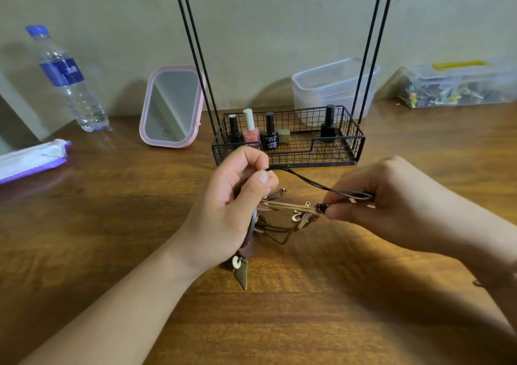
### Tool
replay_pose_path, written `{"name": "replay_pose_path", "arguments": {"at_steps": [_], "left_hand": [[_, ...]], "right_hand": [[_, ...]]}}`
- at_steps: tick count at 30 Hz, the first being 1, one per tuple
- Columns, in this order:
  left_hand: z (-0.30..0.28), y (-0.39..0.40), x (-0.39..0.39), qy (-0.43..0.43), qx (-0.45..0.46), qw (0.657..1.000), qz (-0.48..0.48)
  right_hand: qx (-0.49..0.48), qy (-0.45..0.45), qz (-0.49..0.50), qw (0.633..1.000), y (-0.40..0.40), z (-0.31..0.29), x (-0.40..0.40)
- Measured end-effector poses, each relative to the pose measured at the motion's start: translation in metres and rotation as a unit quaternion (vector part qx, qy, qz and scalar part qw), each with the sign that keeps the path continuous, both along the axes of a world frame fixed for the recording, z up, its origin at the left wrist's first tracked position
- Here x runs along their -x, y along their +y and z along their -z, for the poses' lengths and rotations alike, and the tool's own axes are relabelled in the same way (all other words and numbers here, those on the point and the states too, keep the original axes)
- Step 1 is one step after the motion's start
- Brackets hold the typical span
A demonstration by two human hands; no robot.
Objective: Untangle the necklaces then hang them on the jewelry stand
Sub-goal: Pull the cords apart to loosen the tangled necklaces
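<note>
Leftmost, a white packet [30, 160] with a purple edge lies by one water bottle [67, 79] whose blue label is unreadable, then one pink-framed mirror [172, 107]. The left hand [232, 210] grips the tangled necklaces [279, 213] in curled fingers just above the wooden table [112, 238], pendants dangling beneath. Behind, the black wire jewelry stand [288, 152] holds four nail-polish bottles [269, 135]; one label seems to read "OUMEISI". The right hand [386, 202] pinches a dark cord [313, 182] stretched between both hands. Two clear plastic containers [333, 84] stand at the wall.
</note>
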State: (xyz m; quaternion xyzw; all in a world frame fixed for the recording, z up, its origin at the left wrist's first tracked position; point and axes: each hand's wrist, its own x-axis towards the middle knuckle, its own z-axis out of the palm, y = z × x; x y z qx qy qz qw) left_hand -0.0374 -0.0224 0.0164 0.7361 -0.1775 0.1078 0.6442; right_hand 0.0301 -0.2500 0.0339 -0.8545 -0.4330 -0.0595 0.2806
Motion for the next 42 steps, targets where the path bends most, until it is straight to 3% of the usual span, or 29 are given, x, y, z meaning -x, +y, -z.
{"name": "replay_pose_path", "arguments": {"at_steps": [6, 11, 14, 16, 18, 21, 23, 24, 27, 31, 34, 42], "left_hand": [[0.000, -0.002, 0.000, 0.012, 0.000, 1.000, -0.016], [0.001, -0.005, 0.002, 0.066, 0.018, 0.998, 0.003], [0.002, -0.005, 0.001, 0.088, 0.010, 0.996, 0.007], [0.002, -0.005, 0.002, 0.084, -0.005, 0.996, 0.001], [0.002, -0.004, 0.002, 0.084, -0.009, 0.996, -0.002], [0.002, -0.004, 0.002, 0.082, -0.009, 0.997, -0.005], [0.002, -0.004, 0.002, 0.081, -0.012, 0.997, -0.008], [0.002, -0.004, 0.003, 0.079, -0.016, 0.997, -0.010], [0.001, -0.004, 0.004, 0.063, -0.046, 0.997, -0.022], [0.001, -0.004, 0.005, 0.062, -0.057, 0.996, -0.023], [0.000, -0.004, 0.005, 0.060, -0.055, 0.996, -0.032], [-0.002, -0.004, 0.005, 0.059, -0.064, 0.996, -0.031]], "right_hand": [[-0.084, 0.038, -0.010, 0.996, 0.013, 0.005, 0.011], [-0.157, -0.049, 0.074, 0.984, 0.022, 0.010, 0.015], [-0.270, 0.047, 0.124, 0.954, 0.022, 0.004, 0.018], [-0.325, 0.209, 0.102, 0.917, 0.022, 0.001, 0.017], [-0.302, 0.355, 0.052, 0.883, 0.021, 0.001, 0.017], [-0.250, 0.397, 0.015, 0.883, 0.023, 0.002, 0.020], [-0.274, 0.441, -0.013, 0.855, 0.024, 0.001, 0.021], [-0.275, 0.448, -0.013, 0.851, 0.024, 0.000, 0.021], [-0.245, 0.350, 0.049, 0.903, 0.022, 0.000, 0.016], [-0.265, 0.342, 0.028, 0.901, 0.019, -0.003, 0.017], [-0.255, 0.393, -0.010, 0.883, 0.019, -0.004, 0.019], [-0.247, 0.422, -0.022, 0.872, 0.021, -0.003, 0.021]]}}
